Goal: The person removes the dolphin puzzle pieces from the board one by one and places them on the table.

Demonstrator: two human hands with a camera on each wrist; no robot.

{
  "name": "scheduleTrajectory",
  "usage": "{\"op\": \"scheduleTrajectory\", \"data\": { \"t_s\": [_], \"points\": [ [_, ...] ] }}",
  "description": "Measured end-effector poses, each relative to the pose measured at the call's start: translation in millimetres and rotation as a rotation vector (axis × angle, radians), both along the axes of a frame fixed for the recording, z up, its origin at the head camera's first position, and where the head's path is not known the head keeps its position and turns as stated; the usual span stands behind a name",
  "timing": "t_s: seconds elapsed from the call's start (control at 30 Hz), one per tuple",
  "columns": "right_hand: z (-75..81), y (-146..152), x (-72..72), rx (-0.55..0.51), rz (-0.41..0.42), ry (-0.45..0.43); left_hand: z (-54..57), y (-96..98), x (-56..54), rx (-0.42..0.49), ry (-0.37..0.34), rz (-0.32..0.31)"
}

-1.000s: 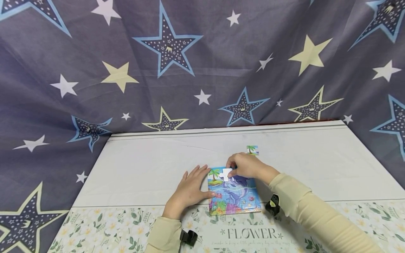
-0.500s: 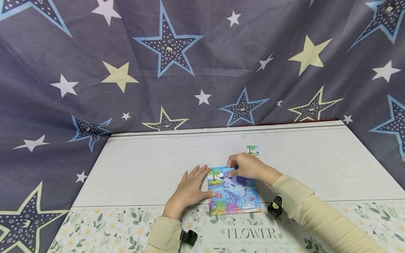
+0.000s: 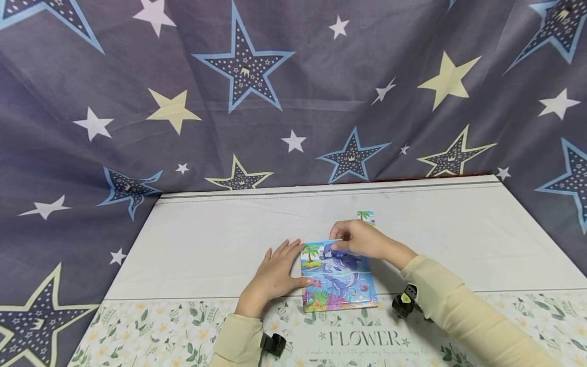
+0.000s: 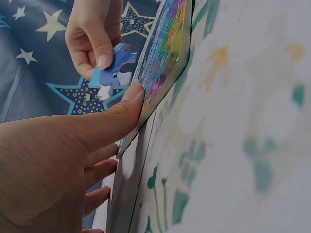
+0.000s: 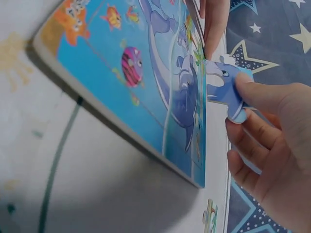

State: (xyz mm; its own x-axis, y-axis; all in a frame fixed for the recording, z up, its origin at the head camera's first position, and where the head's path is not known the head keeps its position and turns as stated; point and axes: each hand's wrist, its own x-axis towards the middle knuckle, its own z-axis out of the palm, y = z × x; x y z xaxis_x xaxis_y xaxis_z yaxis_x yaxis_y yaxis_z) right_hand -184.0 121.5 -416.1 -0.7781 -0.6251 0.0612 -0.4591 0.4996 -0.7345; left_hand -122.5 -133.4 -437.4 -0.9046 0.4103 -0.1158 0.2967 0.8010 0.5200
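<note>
A jigsaw puzzle (image 3: pixel 339 285) with a dolphin sea scene lies flat in a thin tray in the head view. Over its upper part, my right hand (image 3: pixel 362 239) pinches a puzzle piece (image 5: pixel 224 85) between thumb and fingers. The piece is blue-purple with a dolphin's face, picture side showing. In the left wrist view this puzzle piece (image 4: pixel 114 73) is tilted, close over the board. My left hand (image 3: pixel 275 272) lies spread along the puzzle's left side, its thumb on the edge and its fingers straight. Part of the held piece is hidden by the right thumb.
A loose puzzle piece (image 3: pixel 365 217) with a palm tree lies on the white table (image 3: pixel 220 244) behind the right hand. A flower-print band with "FLOWER" lettering (image 3: pixel 364 339) runs along the front. A star-patterned curtain (image 3: pixel 293 92) stands behind the table.
The piece in the right hand has turned from its white back to its picture side. It has then risen slightly toward the puzzle's far edge. The left hand has stayed in place.
</note>
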Motion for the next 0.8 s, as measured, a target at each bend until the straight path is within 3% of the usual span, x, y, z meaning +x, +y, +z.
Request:
{"op": "scheduleTrajectory", "data": {
  "t_s": [0.13, 0.37, 0.8],
  "points": [
    [-3.8, 5, 0.2, -0.079, -0.044, 0.011, 0.8, 0.0, -0.1, -0.003, -0.008, -0.003],
    [-13.4, 14, -1.8, -0.142, -0.193, 0.007, 2.0, 1.1, 0.4, 0.009, -0.014, -0.008],
    [-17.8, 44, -15.4, -0.164, -0.337, 0.013, 2.2, -1.2, 1.6, 0.014, -0.008, -0.010]
  ]
}}
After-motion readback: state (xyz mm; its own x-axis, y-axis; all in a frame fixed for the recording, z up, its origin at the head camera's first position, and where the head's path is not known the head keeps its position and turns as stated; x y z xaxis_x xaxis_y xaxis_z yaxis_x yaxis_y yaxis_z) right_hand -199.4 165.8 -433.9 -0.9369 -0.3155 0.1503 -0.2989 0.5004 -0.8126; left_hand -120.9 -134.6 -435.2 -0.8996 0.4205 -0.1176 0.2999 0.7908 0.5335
